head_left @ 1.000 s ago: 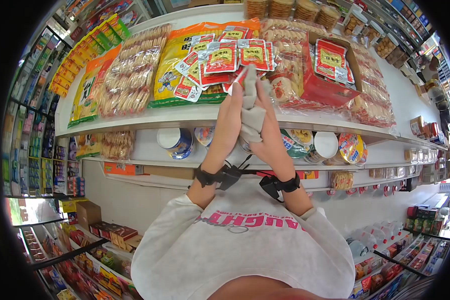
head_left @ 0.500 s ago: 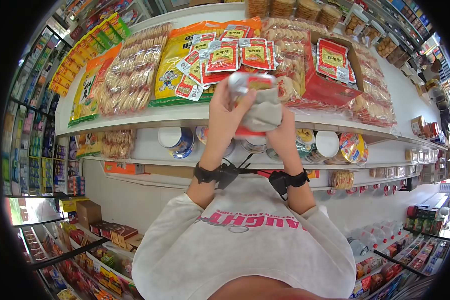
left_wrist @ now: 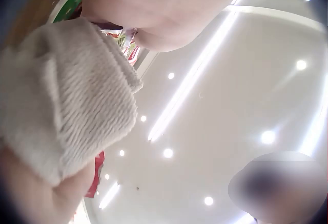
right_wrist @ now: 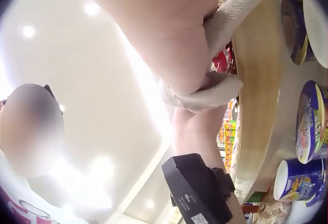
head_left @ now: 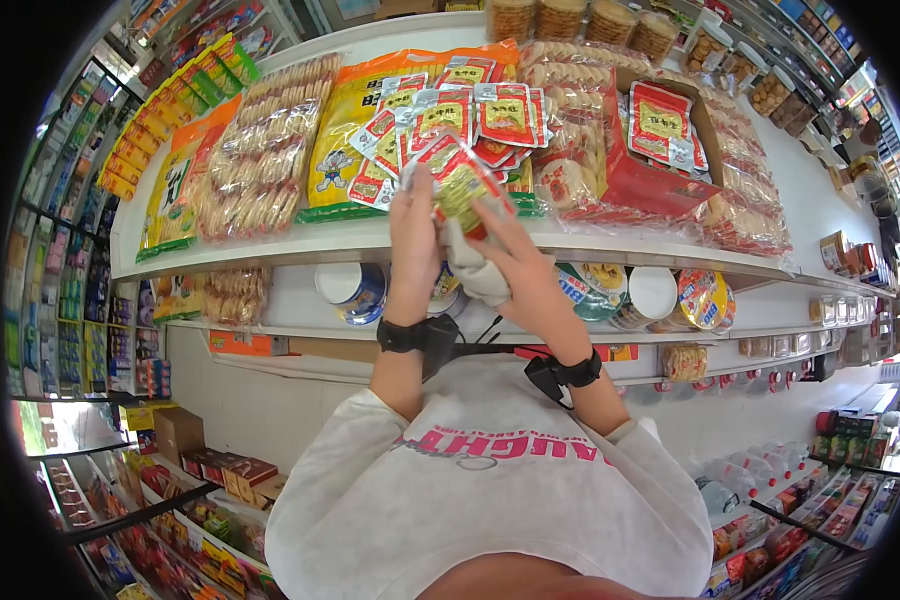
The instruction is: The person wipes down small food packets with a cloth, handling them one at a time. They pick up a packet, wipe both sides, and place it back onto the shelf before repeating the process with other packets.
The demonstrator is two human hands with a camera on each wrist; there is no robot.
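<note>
A red-and-gold packet (head_left: 460, 190) is held between both hands above the shelf's front edge. The left hand (head_left: 413, 235) grips its left side. The right hand (head_left: 530, 280) holds a bunched light grey cloth (head_left: 478, 272) under and against the packet, its fingers over the packet's lower right. In the left wrist view the ribbed cloth (left_wrist: 77, 96) covers much of the left side; in the right wrist view the cloth (right_wrist: 220, 96) bulges out beside the right hand (right_wrist: 179, 34). Similar red packets (head_left: 440, 112) lie piled on a yellow bag (head_left: 345, 150) just behind.
An open red box (head_left: 660, 185) of packets stands to the right, among bagged round crackers (head_left: 270, 150). Tubs and bowls (head_left: 653, 290) stand on the shelf below. The upper shelf's front edge (head_left: 320, 240) runs just beneath the hands. Clear jars (head_left: 710, 50) stand at the back right.
From pressed-together palms around the cloth, the hands have parted and turned the packet so its printed face shows. Both have shifted left, and the packet is now tilted.
</note>
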